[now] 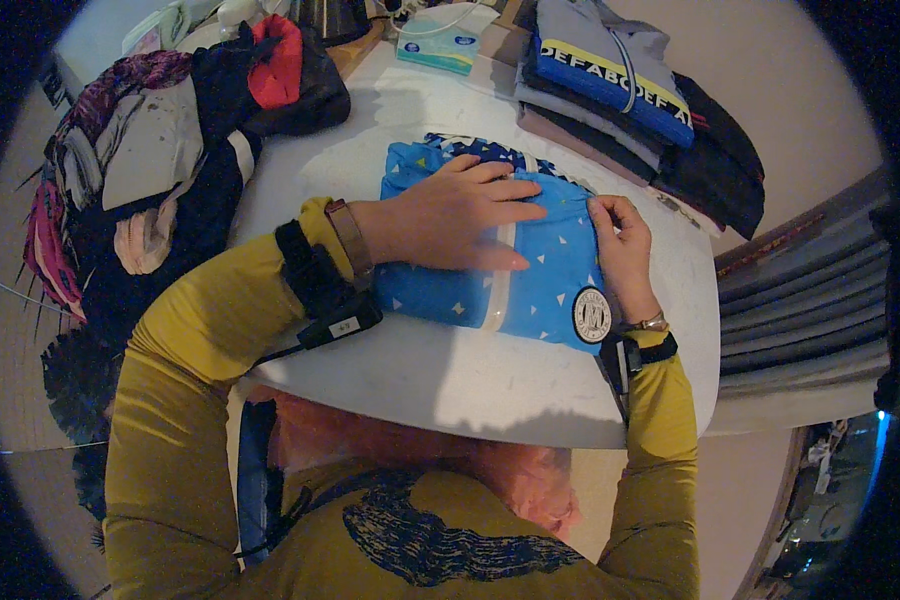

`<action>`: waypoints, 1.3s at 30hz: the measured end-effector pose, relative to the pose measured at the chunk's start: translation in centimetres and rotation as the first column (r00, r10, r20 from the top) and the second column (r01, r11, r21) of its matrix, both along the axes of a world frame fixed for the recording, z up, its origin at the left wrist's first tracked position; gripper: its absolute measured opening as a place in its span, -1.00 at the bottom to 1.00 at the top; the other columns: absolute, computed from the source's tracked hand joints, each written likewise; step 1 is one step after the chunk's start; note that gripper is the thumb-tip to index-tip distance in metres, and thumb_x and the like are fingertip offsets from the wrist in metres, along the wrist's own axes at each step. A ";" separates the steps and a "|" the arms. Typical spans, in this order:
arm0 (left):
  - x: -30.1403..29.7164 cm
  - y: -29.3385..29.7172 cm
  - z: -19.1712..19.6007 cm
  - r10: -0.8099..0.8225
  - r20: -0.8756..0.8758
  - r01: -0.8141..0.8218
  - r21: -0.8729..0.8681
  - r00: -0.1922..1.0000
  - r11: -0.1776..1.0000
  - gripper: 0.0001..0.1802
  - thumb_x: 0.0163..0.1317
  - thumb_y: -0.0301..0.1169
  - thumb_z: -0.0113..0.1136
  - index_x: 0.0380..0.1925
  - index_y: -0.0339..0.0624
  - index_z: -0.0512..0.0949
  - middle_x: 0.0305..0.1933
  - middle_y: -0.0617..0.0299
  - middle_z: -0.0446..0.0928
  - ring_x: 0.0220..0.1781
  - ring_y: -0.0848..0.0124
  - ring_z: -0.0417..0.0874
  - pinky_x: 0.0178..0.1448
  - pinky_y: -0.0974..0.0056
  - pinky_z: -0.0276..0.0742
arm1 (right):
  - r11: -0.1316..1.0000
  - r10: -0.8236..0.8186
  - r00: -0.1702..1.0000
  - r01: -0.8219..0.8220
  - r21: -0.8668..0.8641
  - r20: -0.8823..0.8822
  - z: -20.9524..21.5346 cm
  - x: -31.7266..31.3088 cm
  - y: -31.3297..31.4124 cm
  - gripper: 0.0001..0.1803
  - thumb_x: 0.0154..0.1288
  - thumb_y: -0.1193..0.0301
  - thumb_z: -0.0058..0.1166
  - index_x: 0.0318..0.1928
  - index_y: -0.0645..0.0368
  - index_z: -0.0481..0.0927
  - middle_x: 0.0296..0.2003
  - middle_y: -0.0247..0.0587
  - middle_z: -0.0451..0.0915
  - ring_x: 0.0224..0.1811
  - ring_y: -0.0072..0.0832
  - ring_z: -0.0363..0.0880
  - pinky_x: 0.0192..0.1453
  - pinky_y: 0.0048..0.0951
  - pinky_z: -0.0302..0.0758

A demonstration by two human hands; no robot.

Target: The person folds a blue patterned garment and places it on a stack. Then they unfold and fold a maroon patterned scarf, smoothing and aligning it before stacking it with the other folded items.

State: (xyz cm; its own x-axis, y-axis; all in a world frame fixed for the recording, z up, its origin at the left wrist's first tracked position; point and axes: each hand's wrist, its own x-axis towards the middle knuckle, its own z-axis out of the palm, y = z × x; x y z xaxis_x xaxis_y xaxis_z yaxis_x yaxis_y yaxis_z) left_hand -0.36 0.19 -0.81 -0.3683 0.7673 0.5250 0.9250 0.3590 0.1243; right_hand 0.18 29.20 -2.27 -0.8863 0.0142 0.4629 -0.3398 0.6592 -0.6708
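Note:
A folded bright blue garment [555, 290] with small white triangles lies on the white table. A pale strip runs down its middle, and a round black-and-white patch [592, 314] sits at its lower right. Darker blue patterned cloth [470, 147] shows along its far edge. My left hand [460, 212] rests flat across the garment's upper left part, fingers spread and pointing right. At the far right corner, my right hand [625, 235] is closed, thumb and fingers pinching the garment's edge.
The white table [370, 360] has a curved near edge. Left lies a heap of dark, grey and red clothes [155, 145]. Far right is a stack of folded clothes [600, 130] topped by a blue, yellow-banded piece. A tissue box [438, 50] stands at the back.

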 end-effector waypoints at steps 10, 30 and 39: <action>-0.3 -0.1 -0.4 -0.016 -0.022 0.016 0.029 1.000 0.999 -0.32 0.20 0.08 0.25 0.25 0.01 0.46 0.40 0.08 0.37 0.40 -0.06 0.36 0.41 -0.15 0.22 | 0.997 0.023 0.989 -0.012 0.076 -0.149 2.1 1.2 -0.9 -0.82 0.32 0.41 0.21 -0.12 0.20 0.65 -0.12 -0.19 0.64 -0.01 -0.35 0.59 0.16 -0.33 0.48; -0.6 -0.2 -0.4 0.043 0.033 -0.043 -0.015 0.999 0.999 -0.28 0.21 0.07 0.26 0.31 0.01 0.41 0.46 0.16 0.31 0.45 -0.01 0.32 0.46 -0.14 0.17 | 0.968 0.227 0.973 -0.231 0.100 0.048 1.7 1.6 -1.7 -0.62 0.35 0.29 0.19 0.12 0.16 0.59 0.19 -0.05 0.54 0.32 -0.20 0.43 0.41 -0.26 0.31; -1.1 -0.4 -0.4 0.081 0.054 -0.081 0.005 0.995 0.997 -0.27 0.24 0.10 0.21 0.32 -0.02 0.40 0.44 0.03 0.32 0.44 -0.03 0.33 0.46 -0.12 0.19 | 0.973 0.212 0.977 -0.214 0.086 0.037 0.8 0.9 -1.0 -0.58 0.33 0.26 0.23 0.12 0.16 0.57 0.16 -0.03 0.56 0.25 -0.19 0.50 0.33 -0.27 0.40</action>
